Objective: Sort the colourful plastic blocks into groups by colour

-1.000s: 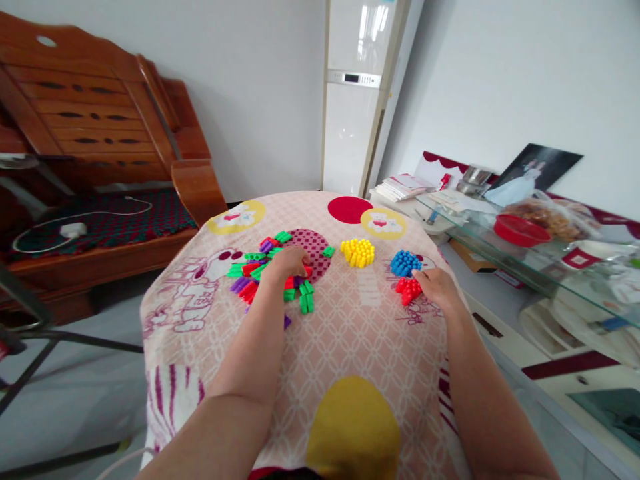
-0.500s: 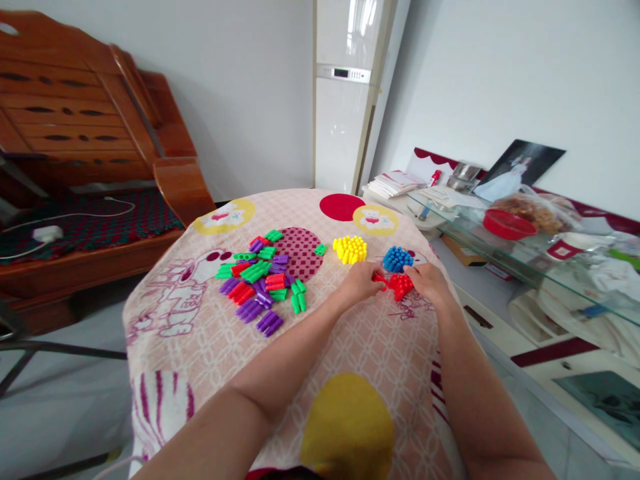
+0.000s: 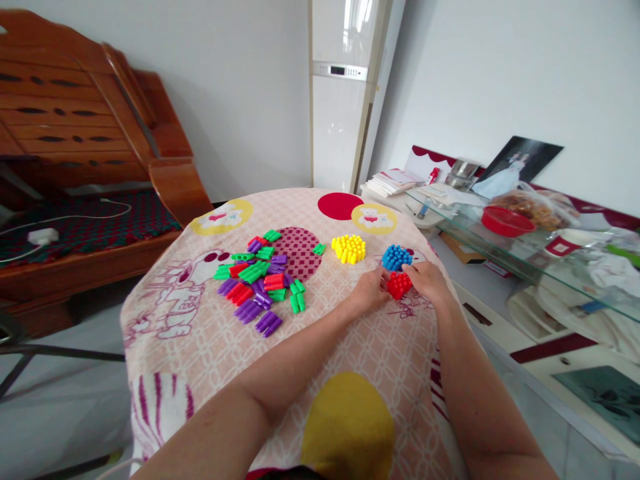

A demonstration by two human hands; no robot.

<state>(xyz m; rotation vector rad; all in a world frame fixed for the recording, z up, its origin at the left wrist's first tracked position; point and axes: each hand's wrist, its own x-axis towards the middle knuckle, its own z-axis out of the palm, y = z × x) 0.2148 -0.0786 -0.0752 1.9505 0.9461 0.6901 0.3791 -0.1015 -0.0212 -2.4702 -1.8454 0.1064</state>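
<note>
A tight cluster of red knobbed plastic pieces (image 3: 399, 286) stands on the tablecloth between my two hands. My left hand (image 3: 371, 289) presses its curled fingers against the cluster's left side. From the right, my right hand (image 3: 426, 280) closes its thumb and fingers on the upper right edge of the same cluster. Directly behind it is a cluster of blue pieces (image 3: 397, 258), near my right fingertips. Farther left, a yellow cluster (image 3: 349, 249) stands apart. The undersides of my fingers are partly hidden.
Purple (image 3: 269, 323), green (image 3: 255, 271) and red tube-like pieces (image 3: 275, 282) lie scattered on the left half of the patterned tablecloth (image 3: 320, 360). A glass-topped cabinet (image 3: 465, 230) with clutter borders the right side; a wooden bench (image 3: 175, 183) stands at left.
My left hand has moved slightly right and down, bringing the loose red piece at its fingers up against the red cluster. My right hand stays at the cluster's right side.
</note>
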